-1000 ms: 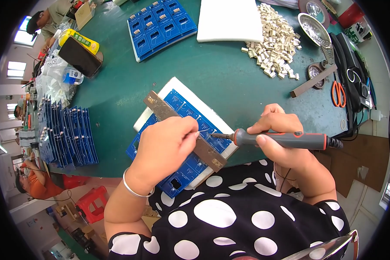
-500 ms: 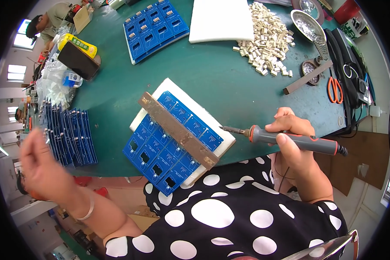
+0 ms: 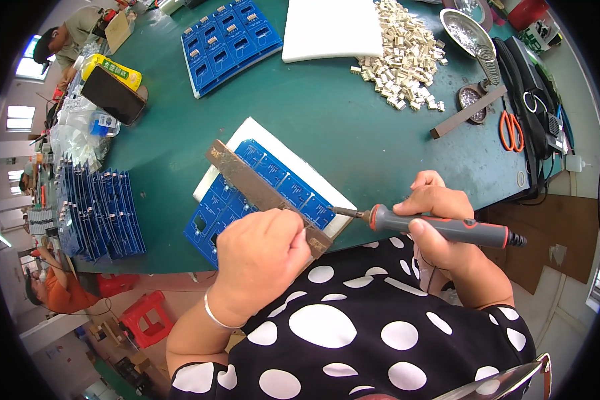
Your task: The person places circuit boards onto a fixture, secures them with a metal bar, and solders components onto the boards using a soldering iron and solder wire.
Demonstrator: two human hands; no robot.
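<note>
In my right hand point(image 3: 440, 210) is a grey soldering iron point(image 3: 457, 230), its tip pointing left at the right edge of a blue circuit board panel point(image 3: 263, 167). The panel lies tilted on a white foam pad point(image 3: 297, 157). A rusty metal bar point(image 3: 247, 177) rests diagonally across the panel. My left hand point(image 3: 260, 257) is closed over the panel's lower part, its fingers curled against the bar's lower half. Whatever those fingers grip is hidden. The hand covers several of the panel's cutouts.
Upright blue boards point(image 3: 103, 213) stand at left, near a phone point(image 3: 115, 95). Another board stack point(image 3: 233, 43), a white foam sheet point(image 3: 333, 30) and a pile of white connectors point(image 3: 407, 53) lie at the back. Orange scissors point(image 3: 511, 130) and an iron stand point(image 3: 490, 67) are at right.
My left hand has come in from the far left to the panel and its fingers have closed. The iron has shifted slightly left and down, its tip now over the panel's edge.
</note>
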